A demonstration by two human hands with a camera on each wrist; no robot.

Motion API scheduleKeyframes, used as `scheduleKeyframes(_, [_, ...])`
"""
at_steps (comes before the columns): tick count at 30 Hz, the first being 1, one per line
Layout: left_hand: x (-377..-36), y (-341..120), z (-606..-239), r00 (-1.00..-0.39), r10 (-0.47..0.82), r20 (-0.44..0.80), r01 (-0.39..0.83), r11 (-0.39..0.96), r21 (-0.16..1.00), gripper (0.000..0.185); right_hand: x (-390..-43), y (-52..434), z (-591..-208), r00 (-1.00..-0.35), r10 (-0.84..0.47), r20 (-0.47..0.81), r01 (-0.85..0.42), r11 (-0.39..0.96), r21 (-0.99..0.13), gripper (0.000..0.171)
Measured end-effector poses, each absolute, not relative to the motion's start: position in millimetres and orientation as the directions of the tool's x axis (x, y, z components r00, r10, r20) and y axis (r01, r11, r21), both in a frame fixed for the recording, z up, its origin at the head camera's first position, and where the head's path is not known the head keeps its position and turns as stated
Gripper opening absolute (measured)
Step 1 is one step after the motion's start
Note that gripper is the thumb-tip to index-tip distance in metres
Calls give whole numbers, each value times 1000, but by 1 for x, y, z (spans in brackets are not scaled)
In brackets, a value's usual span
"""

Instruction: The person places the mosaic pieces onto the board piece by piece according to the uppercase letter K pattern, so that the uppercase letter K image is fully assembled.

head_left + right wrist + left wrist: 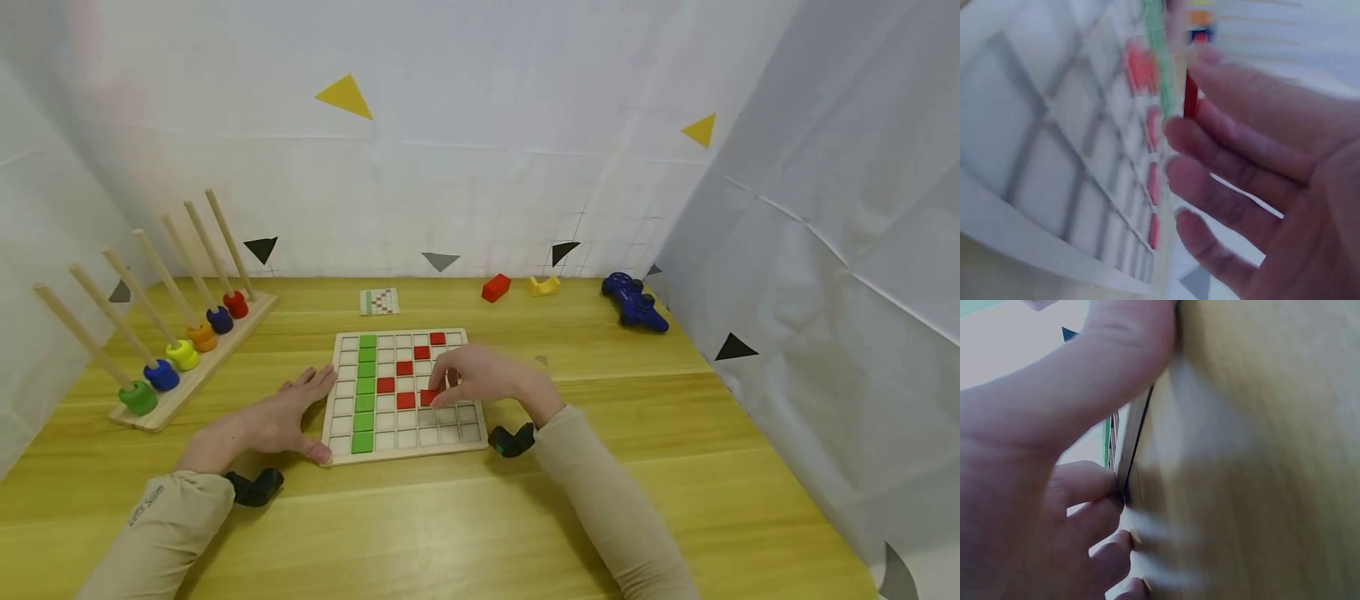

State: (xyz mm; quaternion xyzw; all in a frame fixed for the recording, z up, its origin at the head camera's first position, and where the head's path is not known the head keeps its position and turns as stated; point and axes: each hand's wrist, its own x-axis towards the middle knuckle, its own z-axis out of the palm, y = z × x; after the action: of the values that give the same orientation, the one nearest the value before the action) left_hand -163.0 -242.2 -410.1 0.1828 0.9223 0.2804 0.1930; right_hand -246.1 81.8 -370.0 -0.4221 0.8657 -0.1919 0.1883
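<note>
The left hand (281,417) is bracing the grid board's (341,446) left edge, fingers straight; the right hand's (480,375) fingers are pinching a red tile (429,397) over its right-side cells.

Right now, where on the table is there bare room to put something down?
Bare wood lies along the near edge between the two sleeves, and right of the grid board up to the blue controller. The back strip holds a card, a red block and a yellow block. The left side is crowded by the peg rack and the left hand.

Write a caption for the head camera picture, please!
Right hand pinches a red tile on the grid board; left hand steadies it.
</note>
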Motion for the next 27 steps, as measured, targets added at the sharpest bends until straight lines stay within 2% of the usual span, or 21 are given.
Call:
scheduleKeyframes(9, [-163, -242, -410, -856, 453, -249, 238, 773, 589, 127, -241, 70, -389, -546, -808, -223, -652, 577, -492, 16])
scheduleKeyframes(20, [-163, -242, -409, -854, 456, -249, 234, 766, 599, 127, -239, 68, -393, -483, -860, -166, -723, 499, -478, 18])
scheduleKeyframes(27, [-163, -243, -411, -854, 463, -236, 248, 762, 598, 126, -240, 68, -396, -526, -833, -171, -675, 531, -513, 17])
